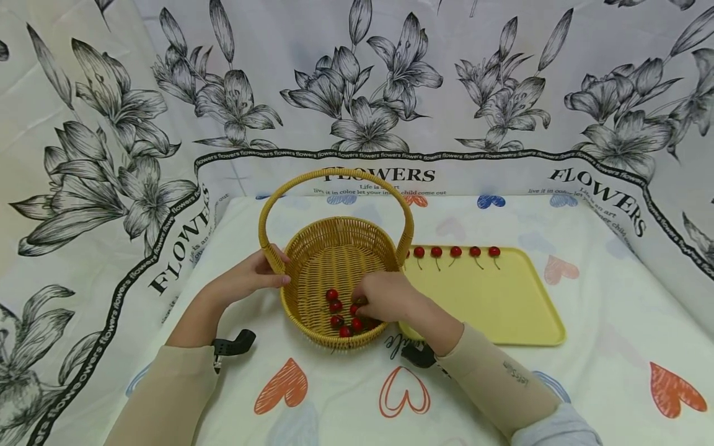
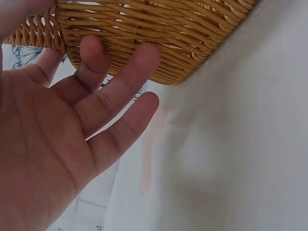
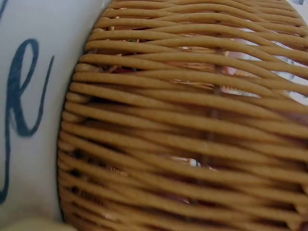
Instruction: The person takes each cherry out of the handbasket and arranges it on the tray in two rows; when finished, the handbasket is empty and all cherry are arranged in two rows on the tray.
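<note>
A yellow wicker basket (image 1: 340, 248) with a tall arched handle stands on the cloth. My left hand (image 1: 262, 272) holds its left side where the handle meets the rim; in the left wrist view the other fingers (image 2: 120, 130) spread beside the woven wall. Inside the basket, several red cherries (image 1: 336, 321) lie toward the near side. My right hand (image 1: 387, 297) reaches over the right rim with its fingertips down among the cherries. A dark cherry shows at those fingertips, but whether they pinch it is unclear. The right wrist view shows mostly the basket's outer weave (image 3: 192, 115).
A yellow tray (image 1: 480, 303) lies to the right of the basket, partly behind my right forearm. Along its far edge runs a row of several cherries (image 1: 455, 252), stems toward me. The white cloth (image 1: 334, 402) has printed hearts; a flower-print curtain (image 1: 491, 93) hangs behind.
</note>
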A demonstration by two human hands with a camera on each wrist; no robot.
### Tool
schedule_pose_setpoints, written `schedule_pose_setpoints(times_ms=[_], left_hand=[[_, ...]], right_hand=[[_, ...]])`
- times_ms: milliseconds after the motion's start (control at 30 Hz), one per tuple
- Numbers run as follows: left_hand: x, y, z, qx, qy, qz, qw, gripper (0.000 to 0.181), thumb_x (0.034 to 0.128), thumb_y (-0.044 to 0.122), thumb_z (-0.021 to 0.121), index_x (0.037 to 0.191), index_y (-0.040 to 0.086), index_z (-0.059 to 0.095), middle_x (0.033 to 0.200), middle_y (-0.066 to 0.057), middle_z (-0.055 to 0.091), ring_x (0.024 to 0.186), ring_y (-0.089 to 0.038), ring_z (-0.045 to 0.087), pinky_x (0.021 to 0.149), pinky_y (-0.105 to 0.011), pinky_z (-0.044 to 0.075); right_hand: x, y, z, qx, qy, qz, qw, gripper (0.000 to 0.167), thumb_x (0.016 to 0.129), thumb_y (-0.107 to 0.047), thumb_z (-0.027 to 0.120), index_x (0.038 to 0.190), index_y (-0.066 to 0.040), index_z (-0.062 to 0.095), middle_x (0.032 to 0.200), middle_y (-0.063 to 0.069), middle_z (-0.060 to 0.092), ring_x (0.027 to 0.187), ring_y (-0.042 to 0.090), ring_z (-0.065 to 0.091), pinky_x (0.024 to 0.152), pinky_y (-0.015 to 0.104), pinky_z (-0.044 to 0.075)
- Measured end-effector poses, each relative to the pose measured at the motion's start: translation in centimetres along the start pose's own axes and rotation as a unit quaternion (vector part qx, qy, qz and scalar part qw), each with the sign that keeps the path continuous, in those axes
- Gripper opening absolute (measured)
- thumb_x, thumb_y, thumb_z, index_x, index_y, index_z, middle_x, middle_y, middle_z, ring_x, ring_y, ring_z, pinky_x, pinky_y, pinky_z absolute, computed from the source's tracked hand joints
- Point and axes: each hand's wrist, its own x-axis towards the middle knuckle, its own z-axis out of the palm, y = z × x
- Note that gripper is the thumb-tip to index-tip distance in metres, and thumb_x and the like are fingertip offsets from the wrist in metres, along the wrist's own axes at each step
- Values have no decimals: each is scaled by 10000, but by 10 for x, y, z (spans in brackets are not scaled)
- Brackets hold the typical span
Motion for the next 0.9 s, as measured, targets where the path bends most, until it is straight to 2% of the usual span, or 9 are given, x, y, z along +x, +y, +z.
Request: schedule_pose_setpoints(times_ms=[200,433,700,900], left_hand=[[-6,-2,-1,-43,83,48,9999,415,966,59,698,1262,-79,441,1219,-289,542,1052,-199,599,861,-312,529],[-4,-2,0,-65,8,169,9998,421,965,46,695,1255,-97,427,1191,-308,534,1025,-209,599,852,-315,528],[1,-1,0,-12,-25,222,9998,395,962,49,697,1244,-67,446,1156,-248,553,1015,-215,583,850,-308,513],[1,-1,0,-59,-40,176,9998,397,959,51,705,1238,-66,448,1155,-265,564,1017,-215,599,855,-312,520]], right_hand=[[6,-5,3,45,-108,59,9999,125,944,-287,768,1037,-218,814,977,-71,739,862,129,670,657,314,527],[4,-3,-3,208,257,-264,9991,112,943,-239,764,1022,-172,808,963,-53,742,895,137,676,765,314,541],[-18,-1,-32,758,672,-240,9946,210,937,-183,766,1139,-132,782,1091,-15,744,997,144,677,841,311,539],[-41,5,-59,1452,1117,-367,9824,206,940,-141,758,1146,-135,759,1032,-56,723,838,94,635,723,276,542]])
